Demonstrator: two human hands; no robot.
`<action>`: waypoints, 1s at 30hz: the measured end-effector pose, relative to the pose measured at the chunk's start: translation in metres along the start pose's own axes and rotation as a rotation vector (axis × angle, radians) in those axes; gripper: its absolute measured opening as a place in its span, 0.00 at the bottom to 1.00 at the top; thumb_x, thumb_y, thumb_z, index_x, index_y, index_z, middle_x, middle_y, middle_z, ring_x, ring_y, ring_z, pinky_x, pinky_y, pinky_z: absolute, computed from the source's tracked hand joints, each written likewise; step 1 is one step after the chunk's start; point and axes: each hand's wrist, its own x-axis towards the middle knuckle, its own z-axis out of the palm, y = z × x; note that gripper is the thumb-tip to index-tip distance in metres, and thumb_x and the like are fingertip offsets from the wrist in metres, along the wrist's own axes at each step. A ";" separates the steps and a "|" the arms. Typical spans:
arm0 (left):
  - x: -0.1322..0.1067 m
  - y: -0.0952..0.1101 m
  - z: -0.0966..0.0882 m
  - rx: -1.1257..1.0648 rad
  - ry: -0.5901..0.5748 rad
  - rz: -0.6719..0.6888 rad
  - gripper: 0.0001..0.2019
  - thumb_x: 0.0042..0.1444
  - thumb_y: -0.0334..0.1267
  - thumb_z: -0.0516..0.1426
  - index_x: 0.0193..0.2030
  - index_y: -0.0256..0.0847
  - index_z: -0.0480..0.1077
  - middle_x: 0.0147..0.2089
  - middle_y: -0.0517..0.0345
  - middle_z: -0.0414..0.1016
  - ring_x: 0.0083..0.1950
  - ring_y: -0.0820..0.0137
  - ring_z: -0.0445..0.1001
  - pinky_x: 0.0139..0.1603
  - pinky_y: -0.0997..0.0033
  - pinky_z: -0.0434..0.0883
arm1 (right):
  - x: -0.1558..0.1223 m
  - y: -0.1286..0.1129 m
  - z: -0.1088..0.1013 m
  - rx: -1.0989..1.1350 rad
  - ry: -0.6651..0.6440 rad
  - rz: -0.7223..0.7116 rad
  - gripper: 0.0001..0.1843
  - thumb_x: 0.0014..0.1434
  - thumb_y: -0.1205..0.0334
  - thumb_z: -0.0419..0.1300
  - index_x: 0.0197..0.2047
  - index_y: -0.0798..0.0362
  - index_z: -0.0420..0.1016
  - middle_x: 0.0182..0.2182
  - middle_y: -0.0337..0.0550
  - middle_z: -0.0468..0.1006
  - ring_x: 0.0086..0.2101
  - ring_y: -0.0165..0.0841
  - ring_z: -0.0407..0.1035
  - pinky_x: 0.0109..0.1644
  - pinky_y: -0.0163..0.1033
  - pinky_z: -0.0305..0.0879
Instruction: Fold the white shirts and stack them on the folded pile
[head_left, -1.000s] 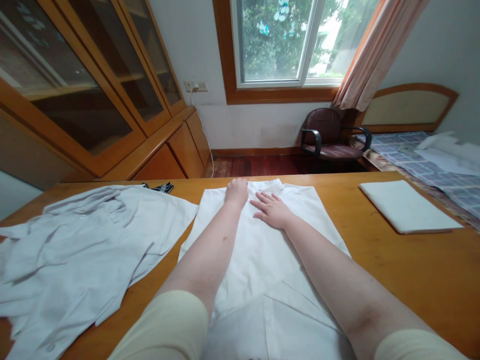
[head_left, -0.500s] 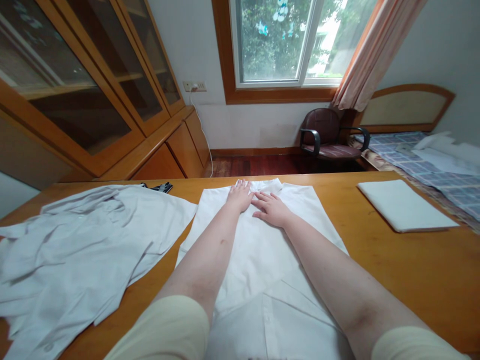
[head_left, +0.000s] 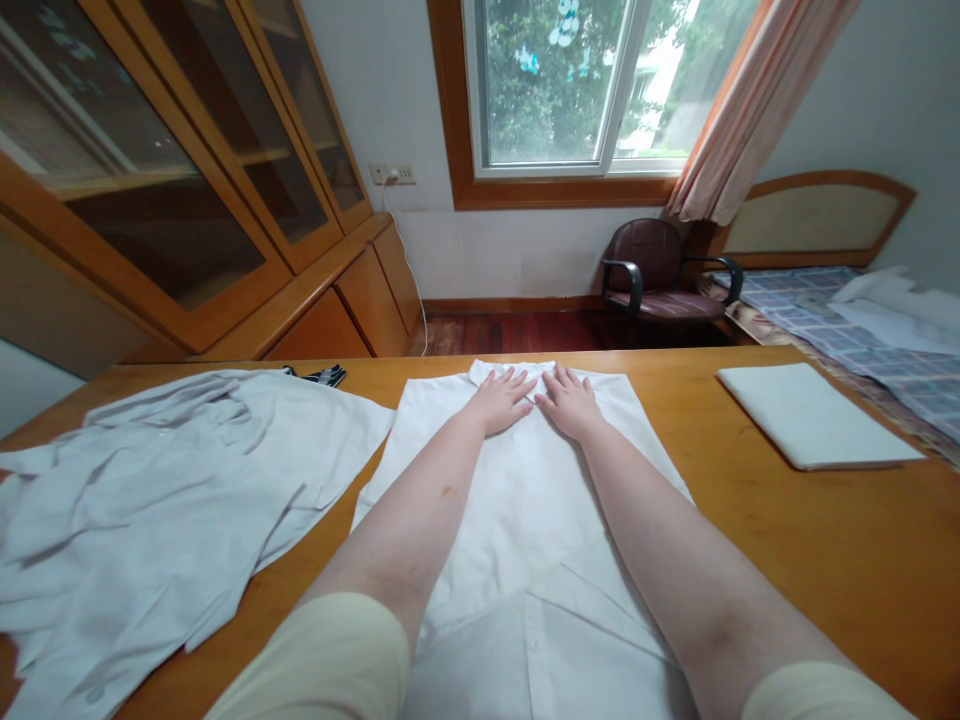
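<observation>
A white button-up shirt (head_left: 517,500) lies spread on the wooden table (head_left: 750,560), its collar at the far edge and part of it folded over nearer me. My left hand (head_left: 501,400) rests flat on the cloth just below the collar, fingers spread. Beside it, my right hand (head_left: 568,400) lies on the right part of the collar area, fingers stretched out. Both hands press on the fabric without gripping it, and their tips are close together. My forearms cover the shirt's sides in part.
To the left lies a rumpled pile of white shirts (head_left: 172,490), with a black-and-white striped item (head_left: 326,375) behind it. A folded white stack (head_left: 817,415) sits on the right. Beyond the table are a brown armchair (head_left: 652,265), a glass-doored cabinet (head_left: 247,190) and a bed (head_left: 847,310).
My right hand has moved right and farther up towards the collar. My left hand has shifted slightly right and nearer to me, uncovering the left part of the collar.
</observation>
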 end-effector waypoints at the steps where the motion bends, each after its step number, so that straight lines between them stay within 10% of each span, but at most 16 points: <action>1: 0.000 0.001 0.000 -0.001 -0.034 -0.016 0.29 0.61 0.54 0.42 0.67 0.52 0.48 0.71 0.60 0.43 0.71 0.61 0.39 0.67 0.48 0.38 | 0.000 0.000 -0.001 0.003 0.040 0.016 0.29 0.62 0.47 0.47 0.61 0.53 0.62 0.64 0.51 0.54 0.62 0.44 0.49 0.62 0.55 0.43; 6: 0.002 0.004 0.000 -0.008 -0.077 -0.070 0.29 0.60 0.55 0.43 0.67 0.52 0.48 0.71 0.61 0.43 0.71 0.59 0.38 0.66 0.46 0.38 | 0.000 -0.001 -0.006 0.025 0.093 0.043 0.23 0.64 0.55 0.45 0.55 0.55 0.68 0.57 0.50 0.67 0.57 0.37 0.59 0.60 0.41 0.51; 13: 0.003 0.003 0.002 -0.077 -0.027 -0.079 0.29 0.60 0.54 0.45 0.67 0.50 0.50 0.71 0.58 0.44 0.71 0.60 0.40 0.67 0.48 0.39 | -0.004 -0.009 -0.005 -0.047 -0.085 0.129 0.32 0.64 0.46 0.41 0.66 0.53 0.50 0.66 0.49 0.48 0.63 0.44 0.44 0.62 0.58 0.40; 17: 0.001 -0.011 0.000 -0.245 0.238 -0.173 0.25 0.63 0.43 0.42 0.65 0.40 0.54 0.68 0.52 0.54 0.68 0.67 0.51 0.67 0.63 0.49 | -0.004 -0.008 -0.004 -0.028 -0.080 0.134 0.34 0.62 0.44 0.44 0.66 0.53 0.50 0.66 0.50 0.48 0.63 0.44 0.44 0.63 0.58 0.39; 21: -0.008 -0.044 -0.007 -0.230 0.515 -0.541 0.21 0.58 0.30 0.43 0.56 0.40 0.67 0.57 0.52 0.69 0.59 0.66 0.64 0.61 0.68 0.59 | -0.003 -0.006 -0.002 0.009 -0.066 0.140 0.35 0.60 0.45 0.47 0.65 0.54 0.52 0.66 0.50 0.49 0.63 0.45 0.45 0.63 0.58 0.38; 25: -0.019 -0.075 -0.010 -0.167 0.414 -0.709 0.19 0.53 0.31 0.50 0.50 0.40 0.71 0.54 0.50 0.72 0.56 0.59 0.66 0.57 0.62 0.62 | -0.003 -0.006 -0.002 0.048 -0.027 0.132 0.34 0.59 0.45 0.50 0.64 0.53 0.55 0.65 0.50 0.51 0.63 0.45 0.46 0.63 0.58 0.39; 30: -0.021 -0.083 -0.008 -0.183 0.287 -0.564 0.19 0.50 0.36 0.54 0.49 0.43 0.73 0.55 0.55 0.71 0.59 0.61 0.64 0.61 0.65 0.57 | 0.000 0.001 -0.005 0.214 0.123 0.195 0.23 0.62 0.56 0.45 0.56 0.56 0.66 0.57 0.52 0.66 0.56 0.41 0.60 0.60 0.47 0.51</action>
